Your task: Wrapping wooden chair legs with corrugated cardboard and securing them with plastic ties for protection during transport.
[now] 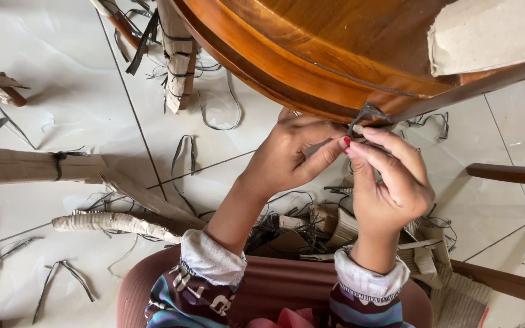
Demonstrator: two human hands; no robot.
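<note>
- Left hand (287, 155) and right hand (390, 182) met at the wooden rim (311, 85); fingers (326, 157) pinched the dark strap (366, 114), holding it taut there.
- Cut straps (183, 152) littered the floor (62, 79).

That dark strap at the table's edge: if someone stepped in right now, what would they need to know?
Left hand: fingers pinch the dark strap where it sits against the rim of the wooden table.
Right hand: thumb and forefinger grip the same strap from the other side.
Done: many cut straps lie on the tiled floor; stripped cardboard lies there too.
Left: one cardboard piece is on the table top, and a wrapped table leg keeps its straps and cardboard.
Whether the strap is cut already cannot be told.
</note>
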